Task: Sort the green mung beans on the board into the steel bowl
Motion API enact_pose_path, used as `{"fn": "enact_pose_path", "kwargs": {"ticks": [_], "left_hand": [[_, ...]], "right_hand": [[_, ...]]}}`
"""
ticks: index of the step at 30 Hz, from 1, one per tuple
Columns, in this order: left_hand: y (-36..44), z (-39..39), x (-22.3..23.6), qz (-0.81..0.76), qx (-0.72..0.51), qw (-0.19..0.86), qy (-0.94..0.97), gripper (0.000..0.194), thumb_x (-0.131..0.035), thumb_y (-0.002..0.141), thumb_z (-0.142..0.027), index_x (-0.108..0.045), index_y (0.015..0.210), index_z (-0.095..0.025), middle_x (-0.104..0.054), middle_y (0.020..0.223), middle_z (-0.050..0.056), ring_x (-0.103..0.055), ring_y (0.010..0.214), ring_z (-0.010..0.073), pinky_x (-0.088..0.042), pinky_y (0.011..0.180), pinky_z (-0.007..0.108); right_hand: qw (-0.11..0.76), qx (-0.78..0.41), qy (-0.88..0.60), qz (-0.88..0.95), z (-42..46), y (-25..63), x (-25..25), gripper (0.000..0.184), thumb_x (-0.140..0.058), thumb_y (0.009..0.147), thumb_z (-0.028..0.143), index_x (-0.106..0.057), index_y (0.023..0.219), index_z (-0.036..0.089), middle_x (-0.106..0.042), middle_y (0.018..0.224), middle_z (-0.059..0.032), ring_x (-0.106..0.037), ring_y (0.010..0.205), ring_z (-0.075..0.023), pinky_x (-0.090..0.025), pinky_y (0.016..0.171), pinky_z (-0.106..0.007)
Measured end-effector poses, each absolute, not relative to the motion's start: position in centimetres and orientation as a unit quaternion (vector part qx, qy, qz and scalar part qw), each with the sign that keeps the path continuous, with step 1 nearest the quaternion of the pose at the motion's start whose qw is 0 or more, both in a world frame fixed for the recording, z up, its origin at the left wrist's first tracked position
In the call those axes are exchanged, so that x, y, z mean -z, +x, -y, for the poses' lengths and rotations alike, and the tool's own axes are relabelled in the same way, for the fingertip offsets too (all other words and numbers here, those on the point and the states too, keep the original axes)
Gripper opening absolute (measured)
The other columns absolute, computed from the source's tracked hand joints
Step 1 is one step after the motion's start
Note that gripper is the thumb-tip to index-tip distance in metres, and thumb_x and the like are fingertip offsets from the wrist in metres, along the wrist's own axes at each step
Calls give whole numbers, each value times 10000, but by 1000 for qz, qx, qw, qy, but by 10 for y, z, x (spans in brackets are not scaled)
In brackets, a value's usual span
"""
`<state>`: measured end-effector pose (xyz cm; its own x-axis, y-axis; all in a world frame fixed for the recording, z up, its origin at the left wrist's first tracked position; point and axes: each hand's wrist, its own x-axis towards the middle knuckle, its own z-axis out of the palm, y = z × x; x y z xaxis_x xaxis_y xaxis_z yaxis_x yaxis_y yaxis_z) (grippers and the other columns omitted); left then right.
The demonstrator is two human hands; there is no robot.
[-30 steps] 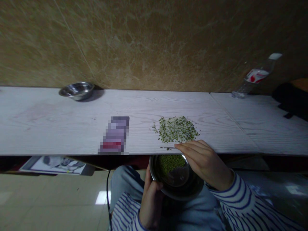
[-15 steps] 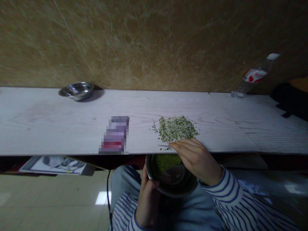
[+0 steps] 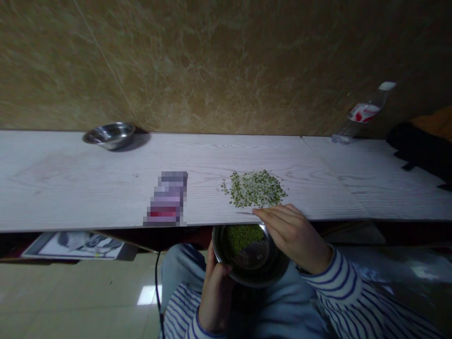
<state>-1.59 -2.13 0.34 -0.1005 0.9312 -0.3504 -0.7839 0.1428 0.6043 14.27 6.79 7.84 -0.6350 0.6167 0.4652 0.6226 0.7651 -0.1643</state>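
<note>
My left hand grips the rim of a metal bowl, held just under the table's front edge. Inside the bowl lie many mung beans, gathered towards its far side. On the table above, a flat spread of mung beans mixed with white, rice-like grains lies just beyond my right hand. The fingers of that hand are pinched on a thin, flat strip, seen edge-on at the table's front edge; its kind cannot be made out. My right hand hides part of the bowl's right side.
Left of the grains lies a blurred-out purple item. A second metal bowl stands by the wall. At the back right are a clear plastic bottle and dark cloth. Below the table are a drawer-like tray and a cable.
A few beans at the table's front edge, by the strip, are gone from there. My right hand has shifted slightly rightward with the strip. The whole view has moved a little.
</note>
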Motion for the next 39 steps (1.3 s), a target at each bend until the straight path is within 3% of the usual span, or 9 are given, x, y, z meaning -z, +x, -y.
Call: {"fn": "enact_pose_path", "kwargs": {"ticks": [5,15,29,33,39], "left_hand": [[-16,21,0,-345,-651,669,95,659,-545,687,-144,-538,1332,-282,-581,1345,53,-398,1330,331,-310,1085,479],[-6,37,24,-378,-636,670,62,739,-545,751,-154,-361,1447,-320,-607,1295,33,-482,1255,278,-350,1053,406],[-14,34,32,-371,-636,670,93,647,-501,801,-173,-398,1427,-302,-600,1293,32,-446,1283,298,-322,1074,438],[-14,33,30,-352,-640,674,106,619,-486,814,-162,-424,1415,-297,-616,1270,23,-408,1319,274,-294,1097,401],[-16,31,33,-363,-640,665,132,596,-503,801,-200,-467,1390,-288,-566,1349,40,-437,1285,301,-313,1076,435]], "right_hand": [[247,2,-334,909,-62,145,-78,259,-461,924,96,-605,1136,134,-716,1018,-77,-638,906,-183,-473,779,-349],[252,68,-398,879,-74,182,-76,246,-449,940,149,-607,1128,157,-732,966,-74,-668,845,-184,-501,751,-339],[261,66,-426,864,-71,195,-76,248,-449,937,173,-627,1108,155,-731,976,-79,-674,858,-191,-521,771,-343],[265,70,-431,860,-71,197,-75,262,-437,934,174,-637,1103,171,-734,988,-80,-683,863,-198,-530,765,-349],[268,78,-436,855,-71,199,-76,269,-440,933,196,-644,1108,185,-738,964,-69,-686,837,-199,-539,748,-346]]}}
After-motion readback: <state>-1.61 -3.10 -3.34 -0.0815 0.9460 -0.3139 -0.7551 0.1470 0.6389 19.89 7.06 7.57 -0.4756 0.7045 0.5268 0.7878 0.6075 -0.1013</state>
